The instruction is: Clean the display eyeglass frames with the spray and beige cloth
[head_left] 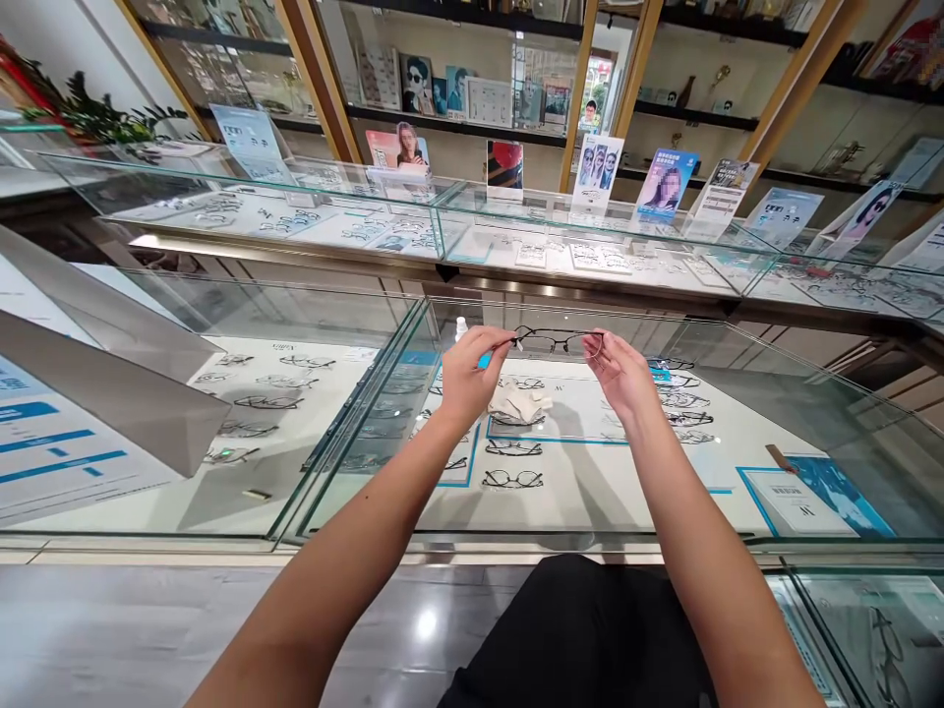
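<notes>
A pair of dark thin-framed eyeglasses (553, 340) is held up level over the glass display case (590, 516). My left hand (472, 372) pinches one end of the frame between thumb and fingers. On the other side my right hand (618, 366) is closed on the opposite end. Below the glasses lies a crumpled cream cloth (520, 401). Close behind my left hand stands a small white bottle (461, 327), partly hidden by that hand. Several pairs of glasses (512, 479) rest in rows below my hands.
A second glass case (272, 492) with more frames adjoins on the left, where large folded cards (81, 423) stand. A blue-and-white leaflet (803, 506) lies at the right. Farther back runs another glass counter (369, 246) with upright advertising cards (597, 172) on it.
</notes>
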`<state>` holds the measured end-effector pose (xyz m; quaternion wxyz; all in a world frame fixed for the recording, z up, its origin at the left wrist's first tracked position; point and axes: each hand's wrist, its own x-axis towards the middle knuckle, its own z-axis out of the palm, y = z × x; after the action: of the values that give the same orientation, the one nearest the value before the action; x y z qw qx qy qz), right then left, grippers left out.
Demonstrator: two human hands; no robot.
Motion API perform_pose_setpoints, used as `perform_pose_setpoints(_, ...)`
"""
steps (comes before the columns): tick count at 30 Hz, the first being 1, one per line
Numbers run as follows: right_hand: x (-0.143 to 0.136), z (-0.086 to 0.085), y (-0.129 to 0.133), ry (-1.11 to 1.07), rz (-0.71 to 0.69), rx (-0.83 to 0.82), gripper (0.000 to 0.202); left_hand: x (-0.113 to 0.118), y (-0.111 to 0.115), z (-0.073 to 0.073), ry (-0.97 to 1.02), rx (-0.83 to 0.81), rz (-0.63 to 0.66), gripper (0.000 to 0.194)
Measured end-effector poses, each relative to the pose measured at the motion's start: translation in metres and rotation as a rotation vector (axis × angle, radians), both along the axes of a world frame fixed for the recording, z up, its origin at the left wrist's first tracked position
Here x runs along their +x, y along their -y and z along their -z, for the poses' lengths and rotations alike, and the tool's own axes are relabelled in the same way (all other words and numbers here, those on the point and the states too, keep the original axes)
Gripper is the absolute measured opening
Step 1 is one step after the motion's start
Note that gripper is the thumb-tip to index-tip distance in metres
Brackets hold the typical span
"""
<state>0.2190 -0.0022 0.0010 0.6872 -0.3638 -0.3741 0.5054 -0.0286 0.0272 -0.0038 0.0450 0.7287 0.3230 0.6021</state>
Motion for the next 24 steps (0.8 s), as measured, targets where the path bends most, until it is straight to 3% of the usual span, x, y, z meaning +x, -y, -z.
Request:
perform_pose_setpoints(6,-0.0016,-0.0017,0.0019,0.021,0.025,0.038,0.032,-0.0022,-0.0017,0.0014,-0.056,0.014,0.02,0.019)
perform_pose_setpoints(16,-0.0024,-0.002,0.0029,-0.012,0.008,0.001,0.027,-0.0019,-0.002,0.0031,-0.07,-0.16,0.041,0.024)
perform_pose_setpoints(19,-0.0005,-0.0008,0.0022,-0.066,-0.055,-0.079,0.025,0.0004,-0.0009,-0.0002,0.03,-0.222,0.135,0.025)
perform_pose_setpoints(24,0.0042,0.0026,-0.0003,-0.18,-0.114,-0.231,0.016,0.0017,-0.0033,-0.0055,0.198,-0.484,0.441,0.031)
